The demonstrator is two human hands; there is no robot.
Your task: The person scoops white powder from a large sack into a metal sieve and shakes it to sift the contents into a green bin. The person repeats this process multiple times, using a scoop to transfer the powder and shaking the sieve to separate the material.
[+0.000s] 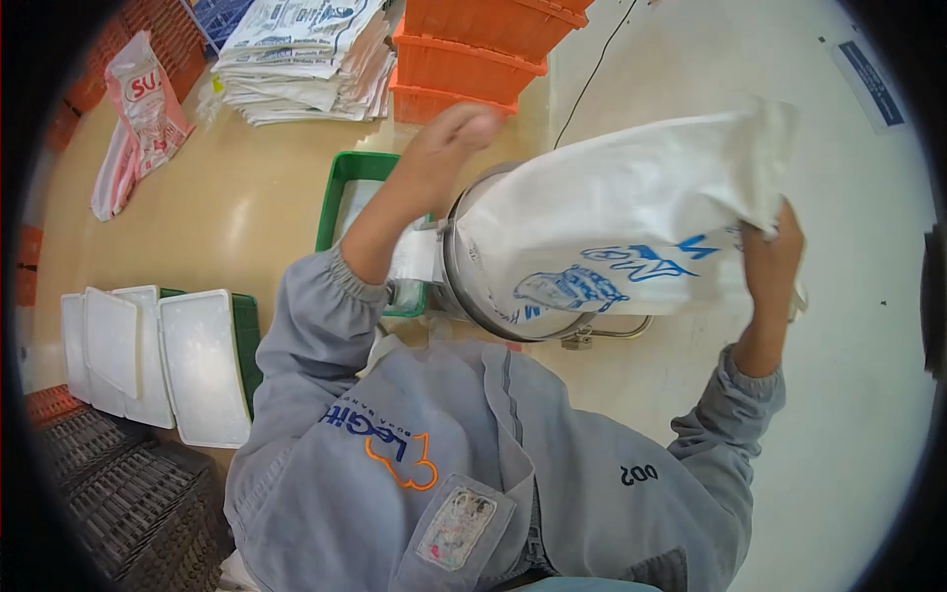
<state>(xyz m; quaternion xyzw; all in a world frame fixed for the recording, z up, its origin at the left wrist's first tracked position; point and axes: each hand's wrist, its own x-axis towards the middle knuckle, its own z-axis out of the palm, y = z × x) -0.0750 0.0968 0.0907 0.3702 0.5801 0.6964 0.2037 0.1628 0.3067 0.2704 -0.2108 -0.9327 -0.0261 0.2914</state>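
My right hand (773, 248) grips the gathered far-right end of a white woven sack (614, 207) with blue printing. The sack slopes leftward, and its other end lies inside the rim of a round metal container (453, 281). Raised above and left of that rim, my left hand (462, 137) is blurred, with its fingers curled. No object shows in it, and I cannot tell whether it is fully closed. A green tray (344, 170) sits left of the container, partly hidden by my left forearm. What is inside the container is mostly covered by the sack.
Orange crates (466, 63) are stacked ahead, beside a pile of flattened white sacks (303, 74). A pink-and-white bag (148, 103) lies at the far left of the tan table (244, 200). White-lidded green containers (207, 362) and dark crates (133, 503) stand at lower left.
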